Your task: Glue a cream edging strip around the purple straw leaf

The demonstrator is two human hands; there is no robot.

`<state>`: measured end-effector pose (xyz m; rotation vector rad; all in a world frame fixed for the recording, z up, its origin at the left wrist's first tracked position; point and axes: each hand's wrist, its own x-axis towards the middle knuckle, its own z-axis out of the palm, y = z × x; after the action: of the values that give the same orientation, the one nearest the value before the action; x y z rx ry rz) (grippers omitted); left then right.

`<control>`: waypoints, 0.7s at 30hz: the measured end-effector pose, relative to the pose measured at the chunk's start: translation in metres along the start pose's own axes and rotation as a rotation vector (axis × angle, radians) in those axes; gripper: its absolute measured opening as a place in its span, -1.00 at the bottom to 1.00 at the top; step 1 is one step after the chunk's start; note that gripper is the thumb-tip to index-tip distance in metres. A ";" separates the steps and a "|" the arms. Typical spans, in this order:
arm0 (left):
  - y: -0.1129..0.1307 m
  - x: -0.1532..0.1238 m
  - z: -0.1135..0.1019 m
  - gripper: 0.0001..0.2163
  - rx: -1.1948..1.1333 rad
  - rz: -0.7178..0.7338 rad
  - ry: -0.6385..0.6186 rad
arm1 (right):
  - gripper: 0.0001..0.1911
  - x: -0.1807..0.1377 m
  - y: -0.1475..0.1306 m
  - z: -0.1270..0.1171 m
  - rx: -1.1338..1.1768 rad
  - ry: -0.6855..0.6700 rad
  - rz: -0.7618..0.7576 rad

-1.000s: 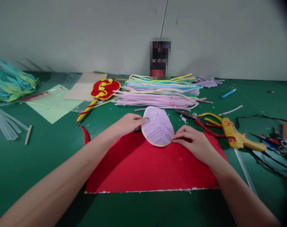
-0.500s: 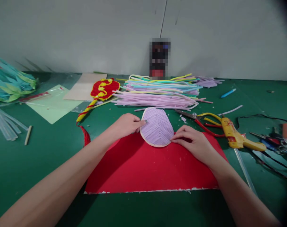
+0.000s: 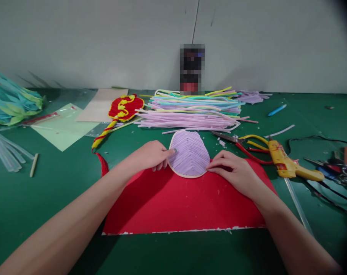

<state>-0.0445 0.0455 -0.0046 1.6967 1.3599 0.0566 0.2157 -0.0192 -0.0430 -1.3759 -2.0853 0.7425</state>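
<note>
An oval piece covered in slanting purple pipe cleaners (image 3: 190,152), with a pale rim, is held tilted up over the far edge of a red sheet (image 3: 179,206). My left hand (image 3: 154,154) grips its left edge, thumb on the front and the other fingers bent behind or below. At its lower right edge, my right hand (image 3: 233,168) pinches the rim between thumb and fingertips. The strips meet along a middle line like leaf veins.
Behind lies a pile of pastel pipe cleaners (image 3: 187,114). A red-and-yellow fan (image 3: 126,107) is at left. Pliers (image 3: 244,147), a yellow glue gun (image 3: 290,162) and a blue pen (image 3: 277,110) lie right. Glue sticks (image 3: 7,149) and green paper (image 3: 65,128) are far left.
My left hand has slid slightly down along the left edge of the oval piece, its lower fingers now showing beneath. My right hand keeps its pinch, and the piece stays nearly in place.
</note>
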 end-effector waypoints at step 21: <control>-0.011 0.012 0.002 -0.71 0.237 0.111 0.235 | -0.83 0.000 -0.001 -0.001 0.016 0.004 -0.008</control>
<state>-0.0472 0.0535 -0.0186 2.0151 1.4896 0.1689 0.2154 -0.0190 -0.0420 -1.3590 -2.0761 0.7502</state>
